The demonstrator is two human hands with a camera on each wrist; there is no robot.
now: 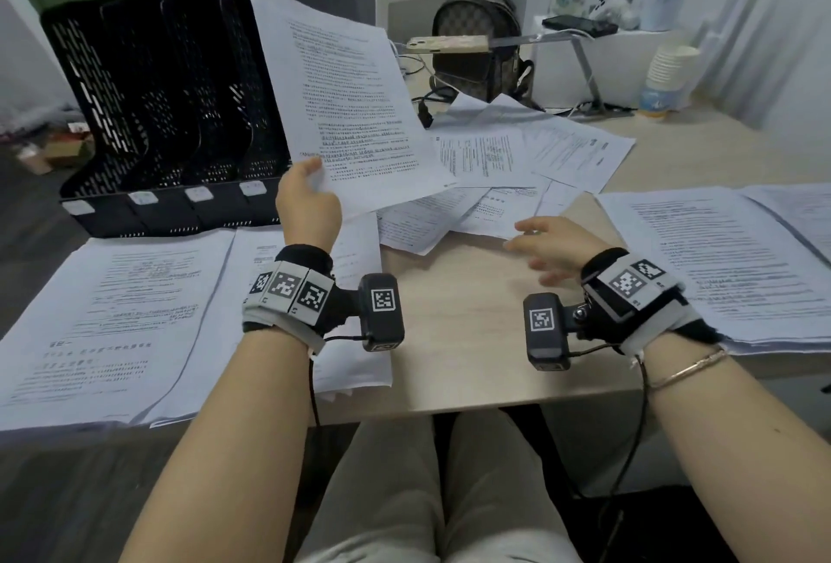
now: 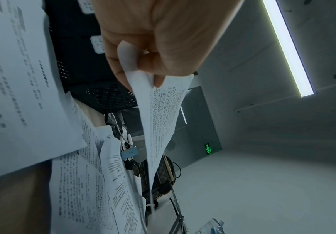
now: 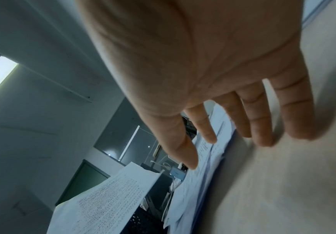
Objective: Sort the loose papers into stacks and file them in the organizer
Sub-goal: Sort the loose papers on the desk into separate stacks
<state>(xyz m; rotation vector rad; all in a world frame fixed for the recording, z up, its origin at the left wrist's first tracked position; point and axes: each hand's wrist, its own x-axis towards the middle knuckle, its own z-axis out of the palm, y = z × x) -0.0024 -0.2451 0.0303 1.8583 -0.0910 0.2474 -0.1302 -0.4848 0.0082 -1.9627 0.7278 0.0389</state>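
Note:
My left hand (image 1: 306,193) pinches the lower left corner of a printed sheet (image 1: 355,104) and holds it up tilted, in front of the black mesh organizer (image 1: 157,113). The left wrist view shows the thumb and fingers (image 2: 123,69) clamped on that sheet's (image 2: 161,120) corner. My right hand (image 1: 544,243) hovers open, fingers spread, over the bare table just short of the loose pile of papers (image 1: 494,167). In the right wrist view the straight fingers (image 3: 259,120) hold nothing. Sorted stacks lie at the left (image 1: 117,315) and right (image 1: 719,256).
The organizer's slots stand at the table's (image 1: 467,328) back left. Behind the pile are a patterned backpack (image 1: 476,41), a phone (image 1: 445,43) on a stand, cables and a stack of paper cups (image 1: 665,77). Bare wood shows between my wrists.

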